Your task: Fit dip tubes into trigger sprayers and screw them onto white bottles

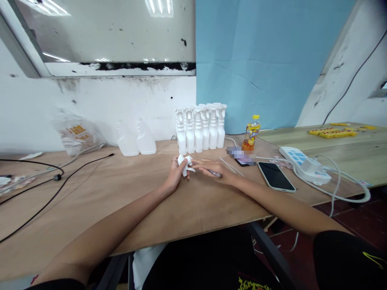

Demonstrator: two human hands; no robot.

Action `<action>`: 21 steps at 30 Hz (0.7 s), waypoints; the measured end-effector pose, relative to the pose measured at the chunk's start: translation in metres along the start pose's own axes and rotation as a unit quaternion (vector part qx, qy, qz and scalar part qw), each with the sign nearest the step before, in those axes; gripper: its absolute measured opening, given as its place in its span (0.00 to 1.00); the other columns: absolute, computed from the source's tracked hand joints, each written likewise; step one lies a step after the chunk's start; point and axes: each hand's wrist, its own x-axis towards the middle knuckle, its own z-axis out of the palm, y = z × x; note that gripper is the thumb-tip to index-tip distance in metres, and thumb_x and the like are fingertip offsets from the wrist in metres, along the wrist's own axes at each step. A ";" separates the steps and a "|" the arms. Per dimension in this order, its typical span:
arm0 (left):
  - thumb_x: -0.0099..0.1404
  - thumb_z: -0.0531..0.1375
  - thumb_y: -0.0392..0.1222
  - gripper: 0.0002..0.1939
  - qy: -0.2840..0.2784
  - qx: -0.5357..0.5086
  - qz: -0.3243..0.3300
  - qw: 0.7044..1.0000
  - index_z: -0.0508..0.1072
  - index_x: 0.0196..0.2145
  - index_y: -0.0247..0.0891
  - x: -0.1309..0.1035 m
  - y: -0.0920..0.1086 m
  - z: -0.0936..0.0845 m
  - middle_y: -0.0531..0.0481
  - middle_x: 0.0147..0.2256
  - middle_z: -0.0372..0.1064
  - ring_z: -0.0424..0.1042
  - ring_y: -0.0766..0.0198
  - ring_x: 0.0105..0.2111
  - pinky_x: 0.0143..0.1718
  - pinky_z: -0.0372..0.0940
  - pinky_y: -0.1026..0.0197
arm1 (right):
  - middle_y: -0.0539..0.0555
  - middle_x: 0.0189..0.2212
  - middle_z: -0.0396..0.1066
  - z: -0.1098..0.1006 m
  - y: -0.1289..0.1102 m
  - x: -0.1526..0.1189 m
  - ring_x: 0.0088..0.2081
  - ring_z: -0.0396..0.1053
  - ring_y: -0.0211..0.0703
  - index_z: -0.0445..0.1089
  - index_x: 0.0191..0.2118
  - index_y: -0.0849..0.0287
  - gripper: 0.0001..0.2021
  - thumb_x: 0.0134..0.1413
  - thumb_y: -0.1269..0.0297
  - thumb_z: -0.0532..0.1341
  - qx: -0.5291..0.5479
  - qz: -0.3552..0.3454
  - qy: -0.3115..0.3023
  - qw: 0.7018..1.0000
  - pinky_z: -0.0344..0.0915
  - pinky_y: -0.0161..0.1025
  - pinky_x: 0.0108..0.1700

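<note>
One white spray head [184,162] is located above the table [187,205], gripped in the left hand [174,172]. The right hand [218,166] grasps a slim tool [215,174], directed toward the spray head; tip contact cannot be determined. Two white bottles [146,139] stand farther left. Assembled spray bottles [198,131] stand clustered behind the hands. Thin white tubes [233,166] lie just beside the right hand.

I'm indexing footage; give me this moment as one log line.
left hand: holds white spray head | right hand: holds slim tool | behind: upright spray bottles
</note>
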 end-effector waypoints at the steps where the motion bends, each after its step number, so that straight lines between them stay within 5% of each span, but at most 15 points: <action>1: 0.58 0.66 0.59 0.28 0.004 0.010 0.006 1.000 0.56 0.43 0.43 0.001 -0.001 -0.001 0.57 0.32 0.70 0.68 0.69 0.19 0.18 0.66 0.65 | 0.51 0.61 0.68 -0.001 0.000 0.000 0.62 0.66 0.47 0.73 0.56 0.48 0.17 0.68 0.66 0.56 0.000 0.008 0.005 1.000 0.61 0.51 0.65; 10: 0.60 0.65 0.59 0.25 0.046 0.140 0.019 0.989 0.65 0.44 0.39 -0.002 0.004 -0.005 0.52 0.33 0.71 0.71 0.66 0.25 0.24 0.67 0.64 | 0.54 0.52 0.77 -0.018 0.004 0.000 0.56 0.72 0.50 0.78 0.48 0.54 0.17 0.68 0.57 0.54 0.017 0.129 0.111 0.985 0.66 0.49 0.60; 16: 0.58 0.67 0.52 0.16 0.069 0.253 0.051 0.964 0.77 0.39 0.38 0.003 0.009 -0.019 0.48 0.34 0.75 0.72 0.60 0.35 0.35 0.65 0.64 | 0.54 0.30 0.79 -0.030 0.025 -0.003 0.36 0.77 0.47 0.78 0.32 0.59 0.16 0.64 0.57 0.56 0.014 0.236 0.167 0.957 0.71 0.43 0.44; 21: 0.57 0.68 0.49 0.12 0.076 0.307 0.065 0.946 0.78 0.35 0.39 0.010 0.008 -0.026 0.47 0.33 0.73 0.71 0.57 0.37 0.40 0.64 0.60 | 0.55 0.28 0.78 -0.029 0.045 -0.007 0.28 0.75 0.43 0.74 0.28 0.60 0.17 0.62 0.56 0.56 0.039 0.271 0.192 0.942 0.70 0.39 0.34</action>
